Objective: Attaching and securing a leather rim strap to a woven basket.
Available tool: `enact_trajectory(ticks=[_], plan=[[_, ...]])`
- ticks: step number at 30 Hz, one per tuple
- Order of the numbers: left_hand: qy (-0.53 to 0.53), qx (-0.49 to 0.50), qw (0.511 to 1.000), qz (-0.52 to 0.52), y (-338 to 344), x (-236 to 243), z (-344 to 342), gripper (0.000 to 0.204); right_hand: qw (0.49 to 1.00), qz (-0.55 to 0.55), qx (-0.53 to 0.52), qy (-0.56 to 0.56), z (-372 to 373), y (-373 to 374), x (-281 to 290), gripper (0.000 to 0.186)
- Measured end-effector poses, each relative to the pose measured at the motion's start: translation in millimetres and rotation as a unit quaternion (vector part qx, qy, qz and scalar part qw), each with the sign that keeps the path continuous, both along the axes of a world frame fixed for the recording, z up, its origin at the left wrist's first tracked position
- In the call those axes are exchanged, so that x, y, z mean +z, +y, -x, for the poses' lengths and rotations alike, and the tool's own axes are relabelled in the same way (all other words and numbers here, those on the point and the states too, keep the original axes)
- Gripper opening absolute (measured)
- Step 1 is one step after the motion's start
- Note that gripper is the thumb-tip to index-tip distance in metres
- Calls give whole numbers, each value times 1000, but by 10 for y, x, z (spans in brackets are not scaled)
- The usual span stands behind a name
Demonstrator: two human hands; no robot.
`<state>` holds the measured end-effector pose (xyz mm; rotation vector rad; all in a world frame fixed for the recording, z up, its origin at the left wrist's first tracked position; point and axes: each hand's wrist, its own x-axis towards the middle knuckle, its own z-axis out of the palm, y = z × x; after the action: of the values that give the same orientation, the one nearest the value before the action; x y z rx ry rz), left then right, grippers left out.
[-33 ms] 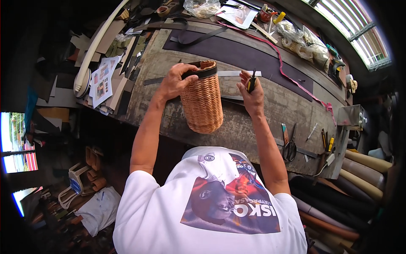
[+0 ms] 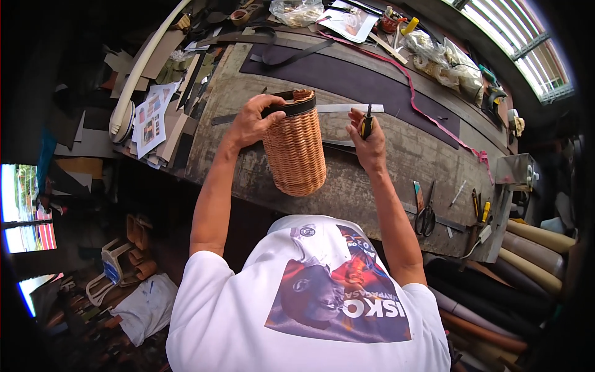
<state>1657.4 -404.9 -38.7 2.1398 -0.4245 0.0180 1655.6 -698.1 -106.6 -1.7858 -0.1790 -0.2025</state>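
Observation:
A tall woven wicker basket (image 2: 295, 155), cylindrical and light brown, leans slightly over the near edge of the workbench. Around its rim runs a dark leather-like band (image 2: 302, 106). My left hand (image 2: 253, 121) grips this rim from the left, thumb outside, with some fingertips hidden inside the opening. To the right of the basket and apart from it, my right hand (image 2: 370, 147) is closed on a pointed tool (image 2: 367, 126) with a black and yellow handle, tip upward. What kind of pointed tool it is, I cannot make out.
Behind the basket lie a dark purple sheet (image 2: 372, 90), a black strap (image 2: 297, 57) and a pink ribbon-like strip (image 2: 411, 93). Scissors (image 2: 425, 221) and a yellow-handled tool (image 2: 486, 211) rest at the right. Printed papers (image 2: 152, 121) sit left; material rolls (image 2: 533, 245) lie below right.
The basket and my left hand have shifted very slightly left. My right hand with the tool has also moved a touch left; both grips are the same.

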Motion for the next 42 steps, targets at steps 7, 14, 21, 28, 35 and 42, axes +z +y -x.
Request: enact_trajectory(ticks=[7,14,21,28,35,42], plan=[[91,40,991,95,211,30,211,27,993,-10,100,57,395,373,-9,36],[45,53,996,56,286,-40,226,35,987,114,85,68,53,492,332,43],[35,13,994,101,422,-172,71,30,953,134,217,-162,-459,561,411,55],[-74,27,996,-47,239,3,32,36,951,132,260,-109,-620,714,298,35],[-150,56,982,-102,80,-95,42,42,953,121,246,-130,-539,866,326,35],[-161,48,979,-113,60,-116,20,38,956,97,247,-124,-619,868,247,37]])
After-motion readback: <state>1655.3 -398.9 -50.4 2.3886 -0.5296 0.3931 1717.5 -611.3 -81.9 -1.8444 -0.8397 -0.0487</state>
